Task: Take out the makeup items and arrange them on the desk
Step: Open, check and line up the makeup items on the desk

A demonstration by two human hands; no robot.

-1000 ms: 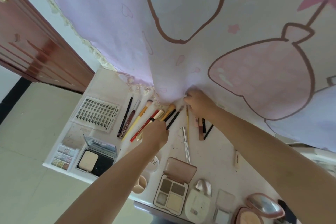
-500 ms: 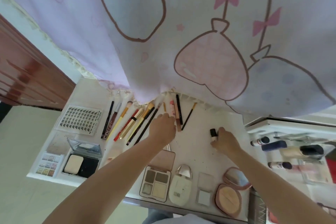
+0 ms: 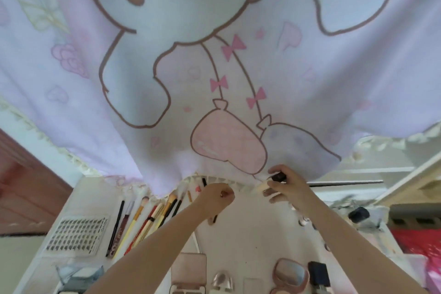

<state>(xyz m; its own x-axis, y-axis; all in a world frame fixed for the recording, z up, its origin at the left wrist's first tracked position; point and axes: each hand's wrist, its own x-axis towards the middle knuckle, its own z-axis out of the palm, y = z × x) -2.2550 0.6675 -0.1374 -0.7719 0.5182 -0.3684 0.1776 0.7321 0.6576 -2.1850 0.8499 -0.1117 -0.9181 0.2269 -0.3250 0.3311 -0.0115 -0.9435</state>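
Note:
My right hand grips a small beige tube with a black cap at the back of the white desk, right under the curtain's hem. My left hand is a closed fist a little to its left; a thin dark pencil pokes out below it. A row of brushes and pencils lies fanned out left of my left forearm. Along the front sit a lash tray, an eyeshadow palette and a pink compact mirror.
A large pink cartoon-print curtain hangs over the desk's back edge and hides what lies beneath it. A wooden door stands to the left. Shelving with a dark jar and red items is on the right.
My right hand has lifted the black-capped tube off the desk and carried it back to the curtain hem. My left hand has closed into a fist. The view has tilted upward.

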